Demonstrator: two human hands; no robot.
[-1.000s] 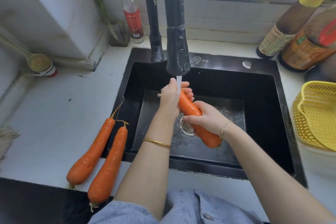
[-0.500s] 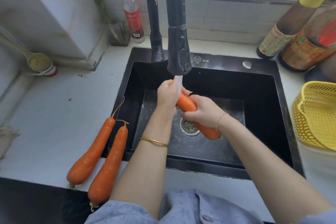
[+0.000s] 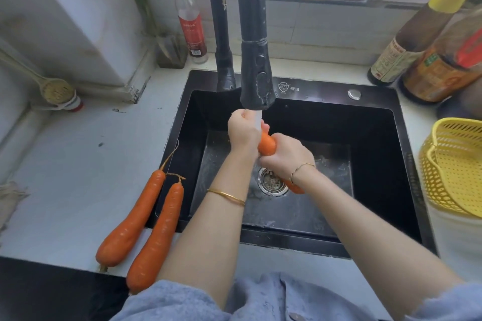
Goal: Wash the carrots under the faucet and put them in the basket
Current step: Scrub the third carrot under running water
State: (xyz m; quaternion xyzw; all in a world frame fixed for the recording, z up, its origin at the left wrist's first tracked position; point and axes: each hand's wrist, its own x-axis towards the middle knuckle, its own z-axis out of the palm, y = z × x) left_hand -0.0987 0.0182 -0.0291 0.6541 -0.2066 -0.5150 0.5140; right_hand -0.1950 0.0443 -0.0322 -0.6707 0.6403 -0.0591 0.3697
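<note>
- Carrots are the business at hand: one long orange carrot (image 3: pixel 266 144) is held over the black rectangular sink (image 3: pixel 375 164), slanting from the far left down toward the near right, its upper part under the white stream from the black pull-down faucet head (image 3: pixel 257 81).
- The left hand (image 3: pixel 243 131) is curled in a fist around the carrot's upper end, which it hides.
- The right hand (image 3: pixel 287 155) is wrapped around the carrot's middle, fingers closed on it; the lower tip shows past the wrist, above the round metal drain (image 3: pixel 271 182).
- Two more orange carrots (image 3: pixel 135 219) lie side by side on the white counter (image 3: pixel 78 164) just left of the sink (thin root tips pointing toward the basin).
- A yellow perforated plastic basket (image 3: pixel 456 169) sits at the sink's right; nothing shows in the part of it in view.
</note>
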